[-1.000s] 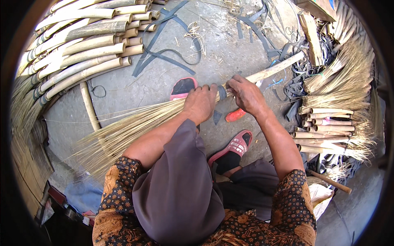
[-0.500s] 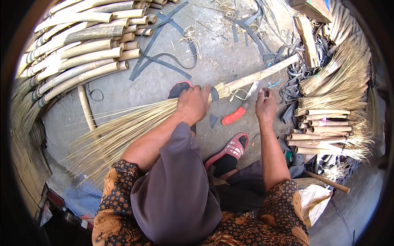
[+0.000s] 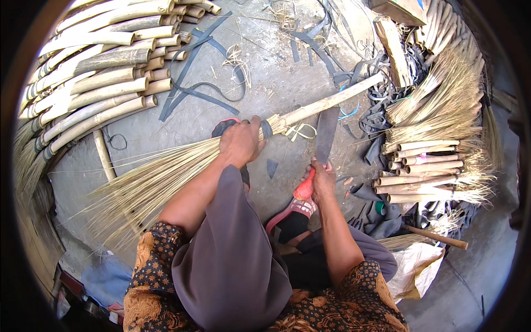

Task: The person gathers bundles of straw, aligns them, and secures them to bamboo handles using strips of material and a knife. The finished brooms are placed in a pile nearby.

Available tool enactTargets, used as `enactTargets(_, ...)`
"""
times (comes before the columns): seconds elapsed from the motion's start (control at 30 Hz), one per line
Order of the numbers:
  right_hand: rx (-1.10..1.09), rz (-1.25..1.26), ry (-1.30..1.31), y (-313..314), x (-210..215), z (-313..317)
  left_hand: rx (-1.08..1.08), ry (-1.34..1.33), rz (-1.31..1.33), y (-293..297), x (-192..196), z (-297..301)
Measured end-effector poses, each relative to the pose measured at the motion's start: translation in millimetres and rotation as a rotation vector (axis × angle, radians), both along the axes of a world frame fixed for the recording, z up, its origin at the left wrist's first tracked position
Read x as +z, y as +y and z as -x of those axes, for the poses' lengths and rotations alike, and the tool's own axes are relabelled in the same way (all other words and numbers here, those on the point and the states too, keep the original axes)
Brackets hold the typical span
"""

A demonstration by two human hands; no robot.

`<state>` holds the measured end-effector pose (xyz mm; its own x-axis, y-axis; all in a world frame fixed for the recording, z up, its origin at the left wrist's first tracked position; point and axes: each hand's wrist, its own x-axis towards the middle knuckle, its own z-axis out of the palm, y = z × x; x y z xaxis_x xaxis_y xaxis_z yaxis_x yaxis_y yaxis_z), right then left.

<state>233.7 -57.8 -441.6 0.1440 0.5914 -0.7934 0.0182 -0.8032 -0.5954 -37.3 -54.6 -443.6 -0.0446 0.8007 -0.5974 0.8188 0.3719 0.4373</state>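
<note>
A straw broom (image 3: pixel 160 170) lies slantwise in front of me, its bristles fanning to the lower left and its bamboo handle (image 3: pixel 337 103) reaching up to the right. My left hand (image 3: pixel 241 141) is closed round the top of the bristles, beside a dark rubber band (image 3: pixel 267 129) wrapped there. In my right hand (image 3: pixel 323 178) is a knife with a red handle (image 3: pixel 304 188). Its broad dark blade (image 3: pixel 327 130) points away from me, its tip close to the broom handle. A pale strip of tie (image 3: pixel 301 131) sticks out beside the handle's base.
Finished-looking brooms with bamboo handles (image 3: pixel 105 72) are stacked at the far left. Several bristle bundles (image 3: pixel 437 105) and short bamboo-handled bundles (image 3: pixel 426 169) lie on the right. Rubber strips (image 3: pixel 191 66) are scattered on the concrete floor. My sandalled foot (image 3: pixel 296 213) is below the knife.
My right hand has come down and left and taken hold of the red-handled knife, which lay on the floor. My left hand stays on the broom. The whole view has shifted slightly.
</note>
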Motion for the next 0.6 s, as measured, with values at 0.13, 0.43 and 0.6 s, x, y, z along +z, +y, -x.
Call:
enactTargets(0.13, 0.401, -0.228, -0.384, -19, 59, 17, 0.012, 0.037, -0.058, -3, -7, -2)
enactTargets(0.43, 0.923, -0.93, -0.626, -10, 84, 37, 0.012, 0.056, -0.089, -8, -18, -4)
enactTargets(0.6, 1.185, -0.387, -0.802, 3, 74, 24, -0.047, 0.081, -0.17, -15, -24, -10)
